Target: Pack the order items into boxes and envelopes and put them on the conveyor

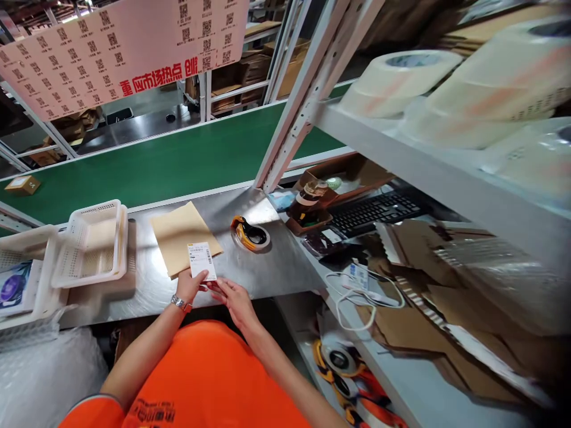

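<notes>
The printed label (202,260) is being pinched low by the left hand (189,286) — its face apparently being left readable. Its lower corner is being met by the right hand (235,299); whether gripped, cannot be told. The kraft envelope (178,232) and tape dispenser (250,233) are being supported on the metal bench (272,270) — presumably for easy reach.

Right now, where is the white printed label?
In the head view, left of centre, the white label overlaps the brown envelope; the left hand holds it, with the right hand beside its lower edge.
</notes>
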`<state>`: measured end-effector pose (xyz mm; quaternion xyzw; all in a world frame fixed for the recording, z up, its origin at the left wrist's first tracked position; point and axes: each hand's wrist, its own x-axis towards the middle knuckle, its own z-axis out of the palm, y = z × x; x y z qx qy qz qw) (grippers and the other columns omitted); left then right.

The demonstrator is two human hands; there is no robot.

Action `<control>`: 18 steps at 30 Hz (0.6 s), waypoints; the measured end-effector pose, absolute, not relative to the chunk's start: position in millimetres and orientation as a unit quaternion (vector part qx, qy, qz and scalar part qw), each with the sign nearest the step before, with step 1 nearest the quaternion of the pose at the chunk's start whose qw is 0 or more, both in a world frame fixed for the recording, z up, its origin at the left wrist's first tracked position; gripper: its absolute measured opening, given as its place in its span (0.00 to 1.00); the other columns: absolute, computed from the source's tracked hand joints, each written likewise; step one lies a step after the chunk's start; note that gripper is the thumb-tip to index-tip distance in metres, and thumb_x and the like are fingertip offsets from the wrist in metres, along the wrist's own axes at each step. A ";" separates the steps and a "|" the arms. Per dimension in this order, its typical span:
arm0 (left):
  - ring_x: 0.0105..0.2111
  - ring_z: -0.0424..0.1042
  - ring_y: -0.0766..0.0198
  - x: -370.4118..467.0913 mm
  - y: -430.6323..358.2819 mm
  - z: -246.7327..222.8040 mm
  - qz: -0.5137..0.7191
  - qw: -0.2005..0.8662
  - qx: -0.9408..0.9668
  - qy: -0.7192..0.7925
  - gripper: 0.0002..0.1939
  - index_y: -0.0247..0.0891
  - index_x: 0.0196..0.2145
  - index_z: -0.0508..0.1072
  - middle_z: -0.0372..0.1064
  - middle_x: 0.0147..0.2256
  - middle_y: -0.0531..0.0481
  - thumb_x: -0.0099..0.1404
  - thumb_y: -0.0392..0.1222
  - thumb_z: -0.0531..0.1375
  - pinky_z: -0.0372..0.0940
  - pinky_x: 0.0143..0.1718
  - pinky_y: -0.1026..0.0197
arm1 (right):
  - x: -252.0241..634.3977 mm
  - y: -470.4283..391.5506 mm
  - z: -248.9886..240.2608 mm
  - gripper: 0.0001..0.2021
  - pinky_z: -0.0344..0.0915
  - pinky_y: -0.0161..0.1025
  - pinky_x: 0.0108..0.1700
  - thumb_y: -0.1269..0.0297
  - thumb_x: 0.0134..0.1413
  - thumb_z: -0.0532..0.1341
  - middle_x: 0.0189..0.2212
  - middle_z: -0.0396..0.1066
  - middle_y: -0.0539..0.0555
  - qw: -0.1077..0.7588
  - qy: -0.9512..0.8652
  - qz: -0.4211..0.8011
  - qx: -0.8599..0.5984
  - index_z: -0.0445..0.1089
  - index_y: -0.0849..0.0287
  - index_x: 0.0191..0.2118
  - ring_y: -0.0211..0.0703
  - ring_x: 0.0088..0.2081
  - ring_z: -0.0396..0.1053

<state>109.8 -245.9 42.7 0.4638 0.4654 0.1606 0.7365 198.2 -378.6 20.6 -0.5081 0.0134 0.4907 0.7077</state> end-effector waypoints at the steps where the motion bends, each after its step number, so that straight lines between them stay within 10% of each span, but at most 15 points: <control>1: 0.26 0.81 0.60 109.7 -244.2 42.3 0.154 0.735 0.469 0.465 0.21 0.30 0.41 0.84 0.85 0.35 0.39 0.57 0.47 0.81 0.73 0.24 0.64 | 197.1 -377.5 20.3 0.29 0.80 0.39 0.43 0.39 0.35 0.85 0.40 0.88 0.59 0.708 0.014 0.484 -0.513 0.87 0.57 0.38 0.51 0.46 0.85; 11: 0.60 0.78 0.46 99.6 -241.2 40.7 0.227 0.535 0.717 0.384 0.20 0.37 0.51 0.84 0.80 0.58 0.36 0.60 0.38 0.76 0.74 0.62 0.45 | 195.4 -370.9 12.2 0.35 0.81 0.49 0.47 0.30 0.29 0.81 0.36 0.87 0.60 0.701 -0.003 0.388 -0.598 0.88 0.57 0.35 0.57 0.44 0.84; 18: 0.43 0.82 0.50 104.8 -242.3 55.9 0.105 0.597 0.746 0.275 0.09 0.41 0.32 0.86 0.85 0.37 0.42 0.67 0.47 0.70 0.74 0.55 0.50 | 202.9 -378.1 16.8 0.31 0.79 0.47 0.43 0.30 0.45 0.75 0.34 0.86 0.59 0.666 -0.098 0.351 -0.651 0.89 0.56 0.36 0.53 0.38 0.82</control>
